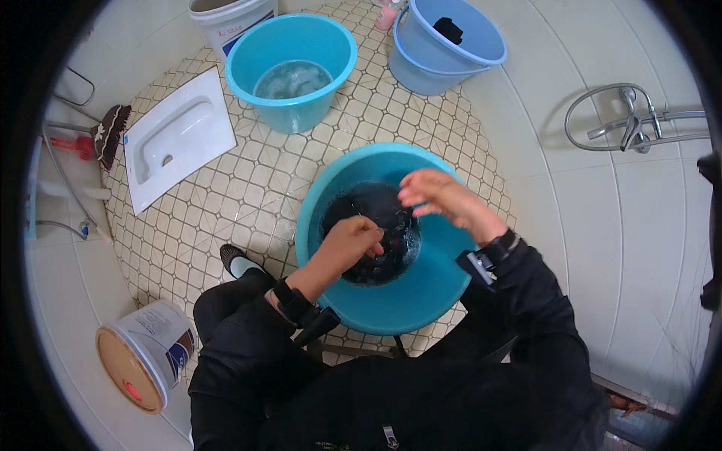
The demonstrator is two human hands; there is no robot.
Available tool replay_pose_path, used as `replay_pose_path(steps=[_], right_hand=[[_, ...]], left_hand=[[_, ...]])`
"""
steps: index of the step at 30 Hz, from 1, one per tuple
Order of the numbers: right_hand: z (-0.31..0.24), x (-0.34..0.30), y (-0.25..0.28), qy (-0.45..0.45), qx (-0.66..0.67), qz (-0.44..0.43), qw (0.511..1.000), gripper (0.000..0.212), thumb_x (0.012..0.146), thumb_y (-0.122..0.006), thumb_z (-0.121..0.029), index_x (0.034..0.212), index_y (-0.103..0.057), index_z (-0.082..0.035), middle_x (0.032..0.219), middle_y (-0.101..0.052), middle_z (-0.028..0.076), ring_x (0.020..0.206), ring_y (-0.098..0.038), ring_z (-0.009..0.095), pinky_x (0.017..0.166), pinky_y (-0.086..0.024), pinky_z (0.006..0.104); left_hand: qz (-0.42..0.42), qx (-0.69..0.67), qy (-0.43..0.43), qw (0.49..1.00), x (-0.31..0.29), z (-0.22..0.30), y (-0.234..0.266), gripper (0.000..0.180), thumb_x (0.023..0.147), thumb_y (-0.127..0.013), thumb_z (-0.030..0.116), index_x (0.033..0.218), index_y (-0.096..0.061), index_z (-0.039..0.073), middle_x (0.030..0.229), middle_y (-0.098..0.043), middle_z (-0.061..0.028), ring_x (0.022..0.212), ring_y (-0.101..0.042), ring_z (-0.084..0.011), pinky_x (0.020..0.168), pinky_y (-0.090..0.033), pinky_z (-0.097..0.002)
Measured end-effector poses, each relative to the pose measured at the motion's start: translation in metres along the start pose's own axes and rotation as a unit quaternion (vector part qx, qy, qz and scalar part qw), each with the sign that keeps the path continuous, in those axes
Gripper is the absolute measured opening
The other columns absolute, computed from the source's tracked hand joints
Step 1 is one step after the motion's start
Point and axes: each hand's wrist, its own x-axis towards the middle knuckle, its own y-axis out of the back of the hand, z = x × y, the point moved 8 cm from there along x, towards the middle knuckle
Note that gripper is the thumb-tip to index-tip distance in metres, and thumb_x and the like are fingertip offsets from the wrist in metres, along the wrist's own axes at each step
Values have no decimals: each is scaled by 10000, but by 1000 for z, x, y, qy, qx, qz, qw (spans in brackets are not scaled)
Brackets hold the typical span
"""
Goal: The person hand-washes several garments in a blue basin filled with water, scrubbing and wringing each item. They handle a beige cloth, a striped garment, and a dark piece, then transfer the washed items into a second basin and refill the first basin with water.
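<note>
A large turquoise basin (387, 312) stands in front of me, with dark cloth (361, 269) lying in dark, slightly foamy water. My left hand (350, 242) hangs over the cloth with its fingers curled in; what they hold, if anything, is hidden. Over the basin's right side is my right hand (445, 199), fingers partly apart and nothing visible in them. Both wrists carry dark straps over black sleeves.
Beyond the basin stand a turquoise bucket (295, 116) of cloudy water, a blue bucket (425, 79) with black cloth, and a white pail (226, 30). A squat toilet (180, 113) is at left, a lidded pail (158, 338) near left. A shower tap (635, 124) projects from the right wall.
</note>
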Motion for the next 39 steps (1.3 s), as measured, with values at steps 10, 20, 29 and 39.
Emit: replay_pose_path(steps=[10,20,29,39], right_hand=[[154,72,-33,-190,-533,19,825,1142,659,-797,-449,1507,-96,-142,1441,-333,246,1242,-435,429,978,-421,483],[227,139,4,-283,-493,81,819,1117,606,-855,-398,1492,-184,-286,1493,-307,152,1321,-344,416,1011,-363,535],[149,72,-46,-175,-117,17,977,555,708,-740,-336,1033,-601,92,890,-660,130,739,-663,217,568,-518,333],[-83,-84,-58,34,-87,93,991,329,793,-671,-188,1026,-632,40,897,-669,76,767,-634,132,696,-499,250]], left_hand=[[20,47,17,999,-5,2,14,196,936,-527,221,987,-589,42,848,-659,-67,777,-599,-124,695,-458,-252],[75,17,-1,997,-9,8,29,202,869,-578,188,905,-605,-9,741,-662,-81,666,-611,-143,619,-486,-273],[62,35,18,997,-5,11,27,218,887,-569,246,983,-597,52,868,-663,-56,783,-580,-121,701,-446,-257],[126,12,9,992,5,0,24,147,883,-579,269,929,-549,133,854,-581,11,783,-532,-105,681,-425,-269]])
